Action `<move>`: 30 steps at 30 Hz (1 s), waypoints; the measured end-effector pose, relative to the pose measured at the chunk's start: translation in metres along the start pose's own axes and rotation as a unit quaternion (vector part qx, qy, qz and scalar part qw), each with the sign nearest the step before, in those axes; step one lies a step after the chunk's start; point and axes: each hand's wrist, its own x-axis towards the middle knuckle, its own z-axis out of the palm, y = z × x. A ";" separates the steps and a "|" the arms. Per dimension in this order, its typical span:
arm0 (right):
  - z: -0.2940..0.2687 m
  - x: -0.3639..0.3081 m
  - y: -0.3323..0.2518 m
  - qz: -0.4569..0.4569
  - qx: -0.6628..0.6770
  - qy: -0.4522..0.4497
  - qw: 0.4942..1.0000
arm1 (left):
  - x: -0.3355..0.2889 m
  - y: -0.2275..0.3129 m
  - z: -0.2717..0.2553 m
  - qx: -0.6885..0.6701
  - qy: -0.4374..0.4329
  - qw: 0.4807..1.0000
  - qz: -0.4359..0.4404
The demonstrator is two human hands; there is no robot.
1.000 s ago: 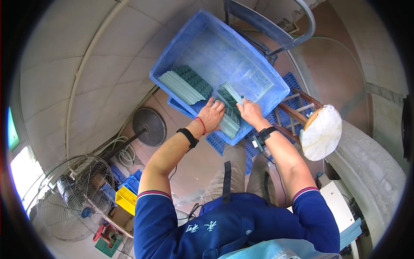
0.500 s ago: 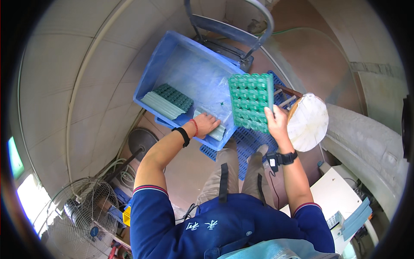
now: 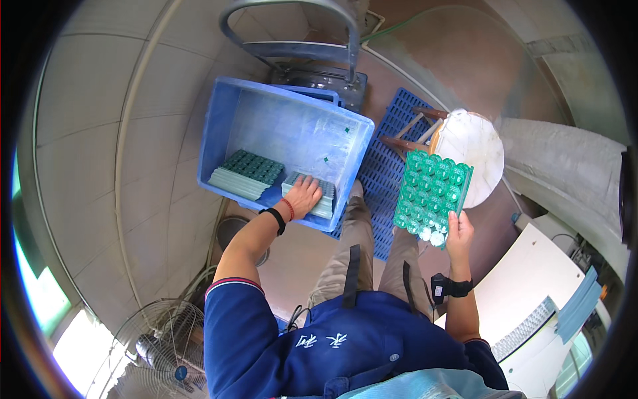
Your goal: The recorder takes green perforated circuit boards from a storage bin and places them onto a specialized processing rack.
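My right hand (image 3: 460,234) grips the lower right edge of a stack of green circuit board panels (image 3: 430,187), made of rows of round boards, held up and tilted. Some of the lowest circles glare white. My left hand (image 3: 304,197) rests with fingers spread on top of a stack of similar panels (image 3: 323,207) at the near side of a blue plastic bin (image 3: 286,126). Left of it in the bin lies another stack of panels (image 3: 249,169), its pale layered edges facing me. Two small green pieces (image 3: 347,130) lie loose on the bin's floor.
A round stool (image 3: 475,153) with a white cover stands right of the bin, partly behind the held panels. Blue slatted matting (image 3: 392,159) lies beneath. Beyond the bin is a metal-handled cart (image 3: 319,83). A fan (image 3: 163,349) stands lower left, a white tabletop (image 3: 528,286) lower right.
My right hand has carried its panels right and nearer, away from the bin's edge to in front of the stool. My left hand stays at the near stack. The whole view has turned.
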 end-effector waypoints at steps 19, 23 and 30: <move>-0.051 -0.032 0.013 0.049 0.021 0.023 0.998 | 0.020 -0.015 -0.179 -0.204 -0.115 0.957 -0.171; -0.076 -0.034 0.023 0.038 0.062 0.056 0.996 | 0.025 -0.003 -0.261 -0.293 -0.043 0.887 -0.354; -0.141 -0.055 0.043 0.069 0.242 0.129 0.959 | 0.067 0.070 -0.288 -0.795 0.234 0.511 -0.229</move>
